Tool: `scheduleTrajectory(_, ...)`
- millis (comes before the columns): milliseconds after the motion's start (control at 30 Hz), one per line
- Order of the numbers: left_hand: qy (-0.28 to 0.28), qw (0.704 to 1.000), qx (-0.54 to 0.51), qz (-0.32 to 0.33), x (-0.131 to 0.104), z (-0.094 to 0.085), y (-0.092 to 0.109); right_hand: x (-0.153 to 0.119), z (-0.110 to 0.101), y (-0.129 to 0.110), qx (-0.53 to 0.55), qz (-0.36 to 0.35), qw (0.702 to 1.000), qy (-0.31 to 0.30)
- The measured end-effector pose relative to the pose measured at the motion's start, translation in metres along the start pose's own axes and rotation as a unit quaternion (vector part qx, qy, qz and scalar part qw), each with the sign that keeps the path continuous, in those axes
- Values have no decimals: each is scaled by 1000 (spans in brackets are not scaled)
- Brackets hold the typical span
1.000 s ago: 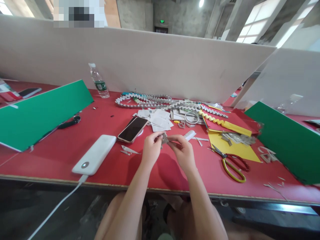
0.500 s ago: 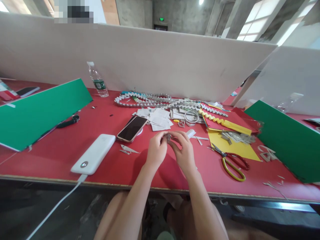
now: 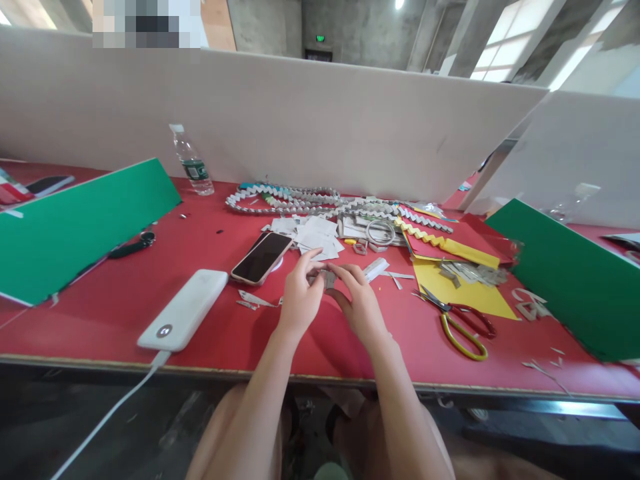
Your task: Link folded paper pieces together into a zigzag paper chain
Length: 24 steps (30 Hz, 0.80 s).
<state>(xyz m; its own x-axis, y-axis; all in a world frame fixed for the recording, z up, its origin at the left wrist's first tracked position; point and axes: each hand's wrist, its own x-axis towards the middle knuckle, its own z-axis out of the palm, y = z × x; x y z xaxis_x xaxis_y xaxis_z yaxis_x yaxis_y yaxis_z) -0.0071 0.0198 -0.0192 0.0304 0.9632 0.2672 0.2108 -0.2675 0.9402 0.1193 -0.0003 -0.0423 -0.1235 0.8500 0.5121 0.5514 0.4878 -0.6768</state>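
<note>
Between the fingertips [image 3: 338, 269], a small piece [image 3: 329, 279]; grey, angular, partly hidden

Windows [image 3: 506, 40] blown out, one to two o'clock; lamp [image 3: 399, 4] glaring at one. Table [image 3: 200, 233] bright, soft shadows below hands [image 3: 301, 299]. Floor [image 3: 30, 427] dim at eight. Wide-lens stretch toward edges; pixelated patch [image 3: 147, 24] at eleven.
</note>
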Motion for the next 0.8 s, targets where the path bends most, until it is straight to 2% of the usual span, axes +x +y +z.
scheduleTrajectory(167,4,1000,-11,-24,1,-3,-1,0,1,-2,-12,-1,1000,10)
scheduleTrajectory(300,3,1000,-13,-14,1,-4,-1,1,1,-4,-6,11,1000,21)
scheduleTrajectory(533,-4,999,-38,-19,2,-7,-4,1,-3,-4,18,1,1000,-5)
scheduleTrajectory(800,-13,997,-50,-52,4,-6,-3,-1,-4,0,-5,16,1000,20)
